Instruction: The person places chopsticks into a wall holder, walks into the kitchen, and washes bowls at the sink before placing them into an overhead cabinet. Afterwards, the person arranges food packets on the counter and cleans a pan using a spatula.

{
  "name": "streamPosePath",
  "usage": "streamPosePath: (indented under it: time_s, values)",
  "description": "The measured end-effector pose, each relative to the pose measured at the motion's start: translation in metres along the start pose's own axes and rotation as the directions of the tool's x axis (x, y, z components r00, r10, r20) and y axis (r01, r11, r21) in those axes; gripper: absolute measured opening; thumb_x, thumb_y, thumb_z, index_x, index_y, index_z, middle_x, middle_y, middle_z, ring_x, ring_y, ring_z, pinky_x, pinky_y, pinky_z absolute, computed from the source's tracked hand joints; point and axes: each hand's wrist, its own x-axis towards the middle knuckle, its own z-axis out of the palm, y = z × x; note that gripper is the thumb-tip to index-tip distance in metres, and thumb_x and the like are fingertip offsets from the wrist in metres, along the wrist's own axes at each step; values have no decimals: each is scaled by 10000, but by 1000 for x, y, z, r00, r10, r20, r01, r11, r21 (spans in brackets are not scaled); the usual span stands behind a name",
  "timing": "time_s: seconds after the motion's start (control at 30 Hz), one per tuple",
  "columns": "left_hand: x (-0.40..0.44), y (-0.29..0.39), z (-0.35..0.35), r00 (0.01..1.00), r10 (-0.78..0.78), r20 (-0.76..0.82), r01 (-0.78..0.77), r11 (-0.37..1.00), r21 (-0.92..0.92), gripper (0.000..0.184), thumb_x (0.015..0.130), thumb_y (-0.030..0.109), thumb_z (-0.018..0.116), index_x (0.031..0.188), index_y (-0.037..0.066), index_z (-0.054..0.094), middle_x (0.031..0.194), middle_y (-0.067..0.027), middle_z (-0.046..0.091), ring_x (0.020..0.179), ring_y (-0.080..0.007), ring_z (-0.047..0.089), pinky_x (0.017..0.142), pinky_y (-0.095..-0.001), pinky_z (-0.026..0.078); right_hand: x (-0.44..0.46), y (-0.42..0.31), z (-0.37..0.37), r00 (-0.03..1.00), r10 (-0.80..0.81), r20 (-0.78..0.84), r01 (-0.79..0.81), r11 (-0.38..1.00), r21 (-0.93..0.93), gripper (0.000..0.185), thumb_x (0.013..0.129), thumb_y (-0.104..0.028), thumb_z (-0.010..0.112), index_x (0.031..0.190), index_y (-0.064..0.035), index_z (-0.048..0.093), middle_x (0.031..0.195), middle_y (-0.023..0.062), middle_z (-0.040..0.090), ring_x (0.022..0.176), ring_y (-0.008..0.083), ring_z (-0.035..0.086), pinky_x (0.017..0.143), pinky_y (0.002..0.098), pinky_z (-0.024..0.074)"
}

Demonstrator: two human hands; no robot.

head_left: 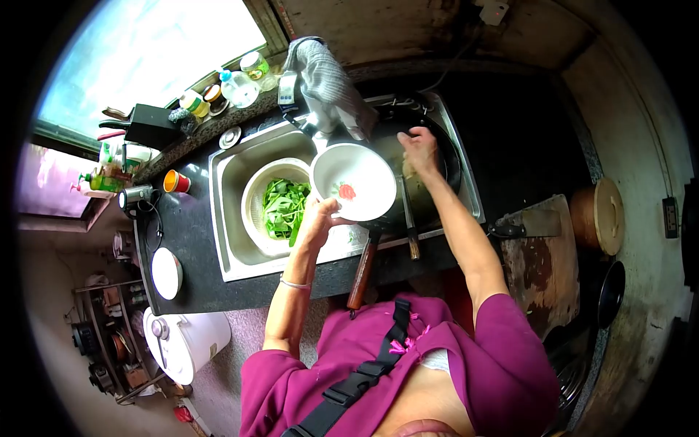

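Note:
My left hand (317,222) grips the rim of a white bowl (357,175) with a red flower print, tilted toward me. Over the dark wok (448,156) in the right sink basin is my right hand (421,151), its fingers curled and slightly blurred. Something pale shows beneath them, but I cannot make out what it is. A metal utensil with a wooden handle (413,244) leans out over the wok's near side. Left of the bowl, a white colander (251,200) with green leaves (285,207) sits in the left basin.
A grey cloth (328,80) hangs over the faucet area. Bottles (239,89) and a knife block (151,126) line the sill. On the counter are an orange cup (176,181) and another white bowl (167,274). A cleaver (535,224) lies on a worn cutting board (542,269) at right.

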Motion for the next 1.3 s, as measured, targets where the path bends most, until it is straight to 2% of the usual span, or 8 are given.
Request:
streamPosePath:
  time_s: [0.1,0.23,0.6,0.67,0.73,1.03,1.17,1.3]
  values:
    - [-1,1,0,1000,18,-12,-17,999,45,529,673,4,409,1187,-81,321,1037,-209,517,848,-293,611,617,-391,574,13,20,-12,972,-229,-61,220,967,-124,393,701,-233,717,948,0,518,655,52,560,575,150,544,544,276,461]
    - [-1,-2,-2,999,-13,-30,13,1000,13,524,681,12,414,1189,-77,321,1039,-203,517,837,-284,614,618,-387,574,13,4,-30,951,54,305,-179,900,398,182,757,-177,675,789,-32,569,666,14,552,584,82,515,530,209,435]
    - [1,-6,6,999,-54,4,54,998,40,515,681,12,452,1186,-8,353,950,-121,528,784,-211,593,599,-378,570,-64,-38,44,823,-335,459,12,817,576,182,864,-183,550,791,-16,550,761,27,602,724,76,552,634,237,462]
    - [0,-5,2,999,-41,15,39,996,84,516,682,15,453,1188,-5,356,951,-120,528,778,-207,592,594,-376,570,-74,-28,49,697,-406,592,124,881,457,170,855,-201,559,849,-32,544,834,61,570,771,102,547,666,251,454]
    - [-2,-2,1,999,-25,26,22,992,123,516,682,18,454,1189,-2,359,953,-119,528,772,-204,592,589,-373,570,-74,-24,38,496,-673,549,794,607,27,215,766,-139,593,943,-26,548,911,113,509,811,229,543,685,324,461]
    - [-6,-5,-10,999,-30,-34,34,990,138,537,671,20,464,1198,4,365,949,-105,521,783,-190,589,555,-343,571,-83,-24,19,343,-405,848,549,819,168,118,653,-160,599,703,-53,598,766,84,587,676,234,568,613,334,442]
    - [-13,-2,-5,998,-1,-61,11,984,177,368,708,50,463,1058,-61,432,924,-135,526,764,-217,594,622,-378,565,-57,-6,19,333,-495,802,910,392,-135,107,638,-188,587,594,-106,535,704,39,460,737,191,465,665,384,379]
    - [-7,-7,-4,994,-67,-85,71,997,43,327,705,55,454,968,-138,434,964,-197,515,811,-278,604,671,-418,558,-25,-21,20,368,-773,517,857,65,-512,90,701,-152,563,643,-86,546,732,51,497,731,188,490,628,337,411]
